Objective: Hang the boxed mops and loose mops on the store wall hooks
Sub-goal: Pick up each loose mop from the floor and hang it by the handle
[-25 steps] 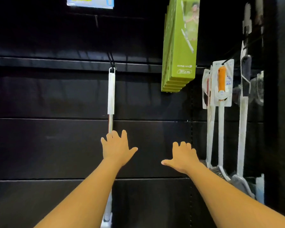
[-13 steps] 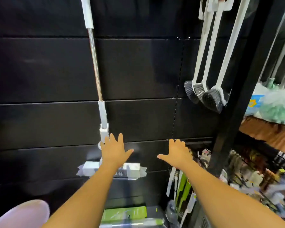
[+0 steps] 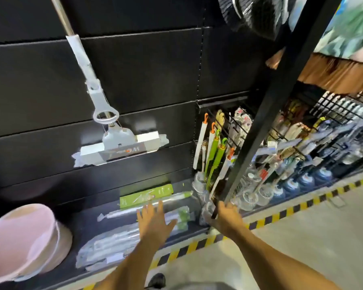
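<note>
Both bare hands reach down toward the low black shelf (image 3: 86, 225) at the foot of the dark store wall (image 3: 145, 76). The left hand (image 3: 154, 222) hovers with fingers spread, its grip open and holding nothing, over the plastic-wrapped loose mops (image 3: 113, 241) lying flat along the shelf's front edge. The right hand (image 3: 225, 218) is near the shelf's right end; motion blur hides its fingers, so I cannot tell whether its grip is open or closed. Toward the back of the shelf, against the wall, lies a green boxed mop (image 3: 146, 195). One white mop (image 3: 113, 141) already hangs on the wall above, its head just over the shelf's middle. A pink basin (image 3: 23, 239) sits at the shelf's left end.
</note>
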Action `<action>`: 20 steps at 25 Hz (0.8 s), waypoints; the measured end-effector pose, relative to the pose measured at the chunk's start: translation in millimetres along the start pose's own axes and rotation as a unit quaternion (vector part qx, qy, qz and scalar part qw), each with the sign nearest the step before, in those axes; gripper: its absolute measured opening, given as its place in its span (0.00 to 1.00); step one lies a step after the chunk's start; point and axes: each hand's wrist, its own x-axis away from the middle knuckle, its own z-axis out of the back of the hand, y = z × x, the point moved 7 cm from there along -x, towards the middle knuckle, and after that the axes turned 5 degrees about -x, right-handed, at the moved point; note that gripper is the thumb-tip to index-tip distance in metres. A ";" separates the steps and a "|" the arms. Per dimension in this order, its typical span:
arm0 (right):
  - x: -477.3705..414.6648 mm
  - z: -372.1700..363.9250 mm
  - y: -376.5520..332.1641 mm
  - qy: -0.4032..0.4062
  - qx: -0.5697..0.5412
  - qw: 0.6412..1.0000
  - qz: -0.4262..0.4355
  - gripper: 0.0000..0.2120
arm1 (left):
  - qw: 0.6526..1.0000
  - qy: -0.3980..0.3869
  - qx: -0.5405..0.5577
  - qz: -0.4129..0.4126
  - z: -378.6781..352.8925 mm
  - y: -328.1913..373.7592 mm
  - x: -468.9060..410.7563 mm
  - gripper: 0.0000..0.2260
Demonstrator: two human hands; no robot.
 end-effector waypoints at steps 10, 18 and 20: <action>91.5 -131.3 67.3 0.014 -0.127 0.955 -0.269 0.35 | 0.980 -0.094 -0.074 -0.160 -94.1 -13.9 -5.2 0.38; 208.0 -212.1 84.2 0.047 -0.268 0.855 -0.441 0.38 | 0.892 -0.164 -0.205 -0.367 -147.2 47.7 50.9 0.38; 239.4 -219.5 97.3 0.073 -0.303 0.819 -0.483 0.34 | 0.866 -0.174 -0.223 -0.413 -153.4 71.9 75.2 0.37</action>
